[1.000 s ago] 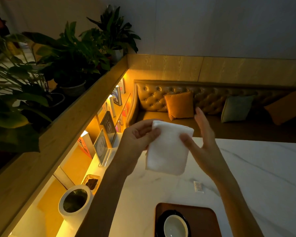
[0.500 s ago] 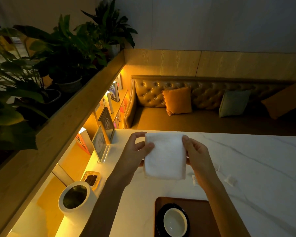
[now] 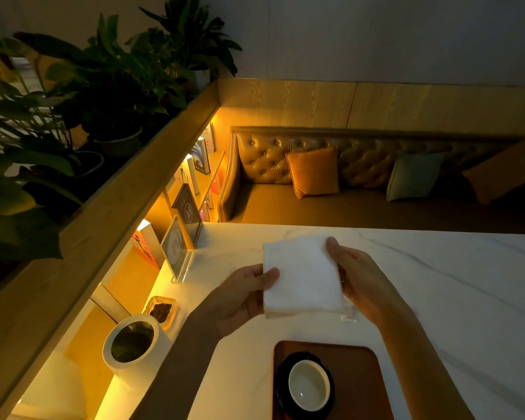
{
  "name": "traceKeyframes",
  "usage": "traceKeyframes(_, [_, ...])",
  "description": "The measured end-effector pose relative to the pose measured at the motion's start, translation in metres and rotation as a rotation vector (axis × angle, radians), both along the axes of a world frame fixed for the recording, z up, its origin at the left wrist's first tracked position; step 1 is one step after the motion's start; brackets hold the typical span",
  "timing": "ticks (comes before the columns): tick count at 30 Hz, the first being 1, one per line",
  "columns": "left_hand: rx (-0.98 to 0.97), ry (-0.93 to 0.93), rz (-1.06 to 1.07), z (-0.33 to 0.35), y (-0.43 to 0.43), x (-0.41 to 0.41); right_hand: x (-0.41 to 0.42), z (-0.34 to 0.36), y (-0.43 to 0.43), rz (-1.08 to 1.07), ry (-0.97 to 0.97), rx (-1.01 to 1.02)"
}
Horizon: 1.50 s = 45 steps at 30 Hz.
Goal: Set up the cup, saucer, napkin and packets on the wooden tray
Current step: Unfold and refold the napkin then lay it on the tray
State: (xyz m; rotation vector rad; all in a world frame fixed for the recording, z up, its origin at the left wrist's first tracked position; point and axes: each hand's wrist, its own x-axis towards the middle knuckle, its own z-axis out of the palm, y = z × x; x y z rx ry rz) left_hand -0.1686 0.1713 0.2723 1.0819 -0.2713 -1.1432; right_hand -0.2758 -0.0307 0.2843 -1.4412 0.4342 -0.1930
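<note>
A folded white napkin [image 3: 302, 275] is held above the marble table, my left hand [image 3: 243, 295] pinching its left edge and my right hand [image 3: 359, 281] gripping its right edge. Below it, at the bottom of the view, lies a dark wooden tray [image 3: 361, 377]. On the tray's left part a white cup [image 3: 309, 384] stands on a black saucer [image 3: 281, 380]. A small clear packet [image 3: 348, 315] peeks out under the napkin's lower right corner, on the table.
The white marble table [image 3: 437, 298] stretches right. At its left edge stand an acrylic sign holder [image 3: 176, 250], a small glass dish [image 3: 162, 310] and a white cylindrical container [image 3: 134, 347]. A tufted bench with cushions [image 3: 312, 171] lies beyond; plants line the left ledge.
Both hands have brought the napkin lower and nearer to the tray, and the right hand has closed on its right edge. The view has tilted down a little.
</note>
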Motion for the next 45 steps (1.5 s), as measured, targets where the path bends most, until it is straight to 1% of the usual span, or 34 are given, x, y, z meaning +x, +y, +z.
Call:
traceKeyframes(2, [-0.007,-0.025,0.016,-0.001,0.001,0.003,-0.007,-0.002,-0.008,0.122,0.056,0.162])
traceKeyframes(3, [-0.004,-0.043,0.019,-0.002,0.001,0.003,-0.011,-0.003,-0.011,0.185,0.079,0.203])
traceKeyframes(5, [0.013,-0.073,0.015,-0.004,0.001,0.004,-0.018,-0.008,-0.015,0.287,0.098,0.228])
traceKeyframes(7, [0.033,-0.088,0.001,-0.006,0.003,0.004,-0.025,-0.01,-0.019,0.334,0.108,0.235])
traceKeyframes(9, [0.046,-0.124,-0.033,-0.005,0.006,0.004,-0.028,-0.008,-0.021,0.32,0.116,0.232])
traceKeyframes(12, [0.071,-0.255,-0.112,0.002,0.01,0.005,-0.031,-0.002,-0.025,0.273,0.128,0.201])
traceKeyframes(16, [0.062,-0.356,-0.133,0.011,0.008,0.005,-0.036,0.004,-0.029,0.265,0.094,0.19])
traceKeyframes(20, [-0.007,-0.42,-0.126,0.014,0.005,0.002,-0.041,0.01,-0.029,0.212,-0.039,0.122])
traceKeyframes(24, [-0.09,-0.519,-0.065,0.017,0.001,-0.005,-0.049,0.015,-0.025,0.153,-0.214,-0.071])
traceKeyframes(28, [-0.149,-0.758,-0.031,0.027,-0.001,-0.014,-0.057,0.018,-0.024,0.077,-0.36,-0.158])
traceKeyframes(32, [-0.256,-0.988,-0.056,0.04,-0.005,-0.024,-0.07,0.023,-0.024,0.083,-0.438,-0.267])
traceKeyframes(36, [-0.346,-1.136,-0.101,0.041,-0.011,-0.034,-0.086,0.023,-0.018,0.011,-0.436,-0.217])
traceKeyframes(40, [-0.384,-1.119,-0.12,0.033,-0.015,-0.048,-0.101,0.014,-0.006,-0.113,-0.4,-0.244])
traceKeyframes(45, [-0.338,-0.907,-0.086,0.016,-0.011,-0.063,-0.119,-0.005,0.013,-0.244,-0.329,-0.201])
